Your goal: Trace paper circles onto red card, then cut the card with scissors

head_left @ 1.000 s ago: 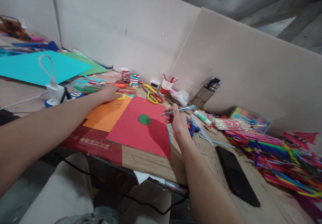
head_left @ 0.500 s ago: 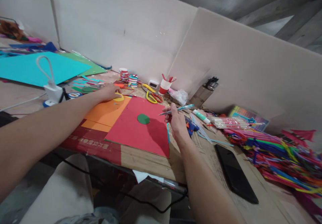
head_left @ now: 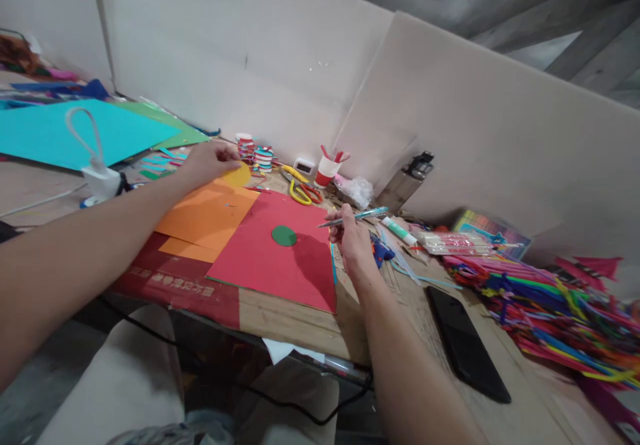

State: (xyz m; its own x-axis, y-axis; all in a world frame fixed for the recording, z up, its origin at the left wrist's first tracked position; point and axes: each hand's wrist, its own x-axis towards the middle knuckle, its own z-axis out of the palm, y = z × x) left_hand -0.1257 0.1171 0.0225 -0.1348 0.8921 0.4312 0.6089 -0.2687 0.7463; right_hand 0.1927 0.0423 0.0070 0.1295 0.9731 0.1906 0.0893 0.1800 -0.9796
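Note:
My left hand (head_left: 213, 159) pinches the edge of a yellow paper disc (head_left: 237, 175) over the far end of the orange sheets (head_left: 207, 215). In my right hand (head_left: 349, 235) is a light-blue pen (head_left: 371, 213), held above the right edge of the red sheet (head_left: 270, 271), its tip pointing left. A green paper circle (head_left: 284, 235) lies flat on the red sheet. Scissors with yellow handles (head_left: 299, 193) and a red-handled pair (head_left: 313, 194) rest beyond the red sheet.
Behind stand a paper cup (head_left: 326, 171) and a bottle (head_left: 406, 181). To the right lie a glue stick (head_left: 399, 230), a blue glue gun (head_left: 381, 250), a black phone (head_left: 465, 341) and pipe cleaners (head_left: 555, 305). Left are a white plug (head_left: 101, 181) and a cyan sheet (head_left: 75, 131).
My left hand has lifted and shifted slightly away and left, and more of the yellow disc shows, now raised. My right hand keeps the pen nearly where it was.

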